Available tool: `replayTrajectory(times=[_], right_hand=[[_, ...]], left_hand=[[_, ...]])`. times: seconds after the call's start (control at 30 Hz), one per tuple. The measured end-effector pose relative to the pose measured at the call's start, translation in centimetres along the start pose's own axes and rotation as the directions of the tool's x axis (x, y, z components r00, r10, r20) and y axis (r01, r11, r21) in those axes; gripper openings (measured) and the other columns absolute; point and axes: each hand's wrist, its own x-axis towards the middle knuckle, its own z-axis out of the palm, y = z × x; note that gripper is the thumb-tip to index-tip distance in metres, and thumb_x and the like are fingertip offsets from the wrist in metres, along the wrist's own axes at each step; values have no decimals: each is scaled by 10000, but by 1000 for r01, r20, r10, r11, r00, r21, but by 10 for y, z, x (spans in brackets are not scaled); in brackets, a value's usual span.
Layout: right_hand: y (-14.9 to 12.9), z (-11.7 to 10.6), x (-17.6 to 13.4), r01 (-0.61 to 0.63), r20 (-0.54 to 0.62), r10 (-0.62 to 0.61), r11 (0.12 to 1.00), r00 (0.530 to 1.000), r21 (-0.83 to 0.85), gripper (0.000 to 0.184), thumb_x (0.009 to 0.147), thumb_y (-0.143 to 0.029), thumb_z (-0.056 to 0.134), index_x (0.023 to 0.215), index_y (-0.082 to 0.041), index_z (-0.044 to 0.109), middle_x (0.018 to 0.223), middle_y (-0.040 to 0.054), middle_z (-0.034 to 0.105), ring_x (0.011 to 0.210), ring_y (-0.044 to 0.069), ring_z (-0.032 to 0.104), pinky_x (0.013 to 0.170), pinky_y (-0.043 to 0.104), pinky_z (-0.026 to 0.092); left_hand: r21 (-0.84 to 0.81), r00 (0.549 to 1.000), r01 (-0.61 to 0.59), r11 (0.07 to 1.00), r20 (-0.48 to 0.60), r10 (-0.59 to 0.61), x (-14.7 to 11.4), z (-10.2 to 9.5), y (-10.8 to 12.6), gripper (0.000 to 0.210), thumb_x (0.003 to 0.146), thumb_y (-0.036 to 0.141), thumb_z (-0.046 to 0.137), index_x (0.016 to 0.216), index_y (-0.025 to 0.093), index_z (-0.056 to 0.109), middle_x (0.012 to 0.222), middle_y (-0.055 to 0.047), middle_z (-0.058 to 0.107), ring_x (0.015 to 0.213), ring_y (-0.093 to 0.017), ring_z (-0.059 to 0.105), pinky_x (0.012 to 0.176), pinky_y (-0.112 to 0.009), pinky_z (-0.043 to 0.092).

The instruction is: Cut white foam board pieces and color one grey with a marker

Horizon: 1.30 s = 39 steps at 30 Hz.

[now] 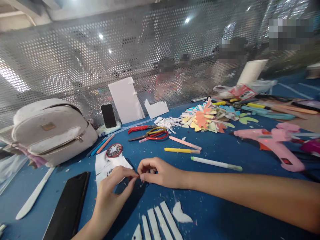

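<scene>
My left hand (110,193) and my right hand (161,172) meet above the blue table, thumbs and forefingers pinched tip to tip. Whatever lies between the fingertips is too small to make out. Just behind my left hand, a white paper sheet (100,166) carries a round, red-rimmed dish (114,150) of small dark and silvery bits. Nearer to me lie several white strips (166,216) side by side, with a curved white cut-out (181,213) at their right. Beyond my right hand are a yellow marker (182,150), a pink marker (185,142) and a white marker with green ends (216,163).
A black phone (68,203), a white plastic knife (36,193) and a pale backpack (50,130) occupy the left. Scissors (150,134), red-handled pliers (140,128) and heaped paper scraps (203,116) lie behind. At right rests a pink glue gun (272,138). A perforated screen (87,66) stands behind.
</scene>
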Motion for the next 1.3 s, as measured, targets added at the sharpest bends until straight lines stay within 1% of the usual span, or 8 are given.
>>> replayTrajectory(times=[0.33,0.63,0.7,0.8,0.87,0.93,1.03,1.3], right_hand=[[4,-1,1,-3,-4,3,1000,1000,18,42,831,-168,643,814,-159,606,700,-42,552,635,106,477,626,230,375],[1,0,0,10,1,-10,1000,1000,-29,29,834,-163,636,832,-152,609,729,-34,554,645,104,459,628,231,363],[2,0,-1,19,4,-19,999,1000,-46,14,839,-158,622,837,-148,612,739,-28,565,654,106,464,629,230,366],[3,0,-1,33,2,-33,996,999,-77,19,842,-148,599,849,-145,616,754,-19,575,663,110,473,626,231,369],[4,0,-1,41,-1,-42,994,999,-100,23,841,-149,597,853,-146,616,757,-19,570,660,110,469,623,231,370],[4,0,-1,47,-2,-47,992,999,-116,22,844,-157,597,854,-148,614,755,-20,564,657,111,467,617,229,371],[4,0,-2,50,-1,-51,990,999,-133,27,854,-169,592,861,-151,611,750,-21,561,648,110,468,605,226,373],[4,0,-2,70,-11,-72,987,997,-148,33,870,-174,590,885,-159,615,782,-20,595,647,101,476,603,211,380]], left_hand=[[146,959,-283,948,23,283,6,-2,5,224,933,28,570,1036,218,631,898,-11,693,807,-147,628,775,-285,478],[220,933,-356,908,43,356,5,-2,4,196,933,13,587,1004,195,592,854,2,671,737,-136,576,784,-293,437],[200,952,-306,931,49,302,4,-2,2,169,943,40,578,973,206,591,854,7,666,760,-140,583,783,-280,442],[140,992,-113,984,78,103,3,0,-1,107,962,130,575,956,231,611,895,8,675,842,-155,614,782,-257,464],[85,993,35,996,110,-45,2,1,-1,82,965,184,570,937,238,624,903,11,682,868,-161,629,786,-251,472],[37,980,133,990,144,-137,3,1,-1,96,969,222,554,909,235,627,891,12,680,863,-165,632,791,-255,470],[6,967,186,983,176,-184,2,1,0,128,978,267,524,907,232,624,900,5,671,872,-175,622,805,-269,458],[-26,963,208,978,178,-200,1,3,-2,169,995,317,481,918,228,603,899,-14,647,865,-195,590,786,-288,431]])
